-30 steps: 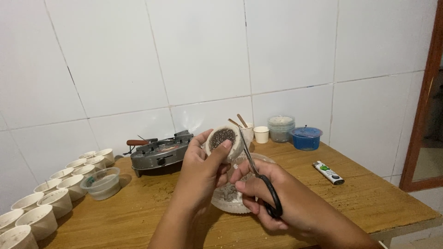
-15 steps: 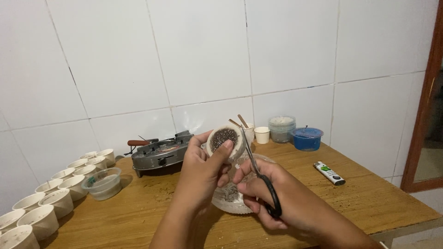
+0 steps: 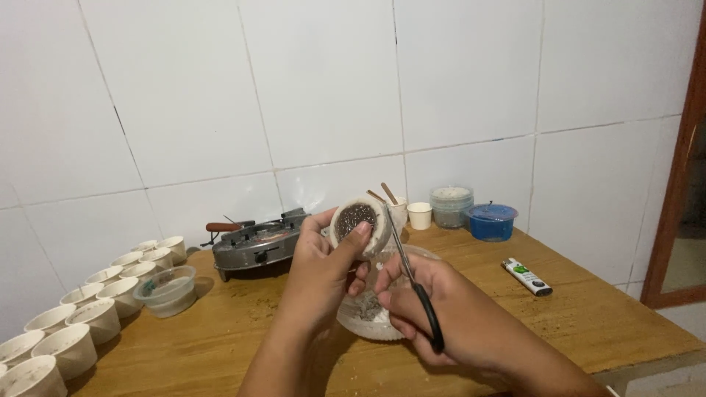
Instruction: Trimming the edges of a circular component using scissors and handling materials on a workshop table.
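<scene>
My left hand (image 3: 318,270) holds up a small white cup (image 3: 359,223) tilted toward me, its top covered with dark speckled material. In my right hand (image 3: 434,316) are black-handled scissors (image 3: 413,287), their blades pointing up along the cup's right edge. Under both hands a clear bowl (image 3: 371,317) with pale and dark scraps inside rests on the wooden table (image 3: 581,301).
Several white cups (image 3: 81,316) line the table's left side beside a clear bowl (image 3: 169,291). A small metal stove (image 3: 254,244) stands at the back. Behind it are a white cup (image 3: 420,215), a clear lidded tub (image 3: 451,206), a blue tub (image 3: 491,221), and a lighter (image 3: 526,276) at right.
Almost nothing moved; the cup and scissors stay raised in the same place, with only a slight shift of the hands.
</scene>
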